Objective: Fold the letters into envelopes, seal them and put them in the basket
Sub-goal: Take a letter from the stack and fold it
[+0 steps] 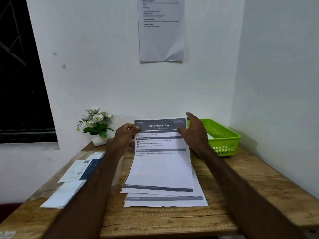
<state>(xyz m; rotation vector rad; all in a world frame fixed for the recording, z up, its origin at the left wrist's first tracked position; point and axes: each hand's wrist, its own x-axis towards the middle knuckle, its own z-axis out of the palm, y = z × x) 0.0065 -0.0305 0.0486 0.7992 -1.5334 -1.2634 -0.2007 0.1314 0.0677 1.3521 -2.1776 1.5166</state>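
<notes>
The step in hand looked like the very start of a fold: the top letter (160,163) was lifted by its far edge off the stack of letters (165,201) lying in the middle of the wooden table (172,219), its near edge resting on the sheets below. The left hand (125,135) pinched the far left corner between thumb and fingers. The right hand (194,131) held the far right corner with thumb on the printed face and the other fingers loosely spread behind the edge. By my judgement the next move called for bringing that far edge toward the person and laying it squarely across the sheet before creasing, since a skewed fold would not sit well in an envelope.

The envelopes (76,176) lay fanned at the left side of the table, under the left forearm's line. The green basket (229,135) stood at the far right corner against the wall, something white showing through its mesh. A potted plant (96,125) with white flowers sat at the far left, and a printed notice (161,30) hung on the white wall above. A dark window (20,75) filled the left
</notes>
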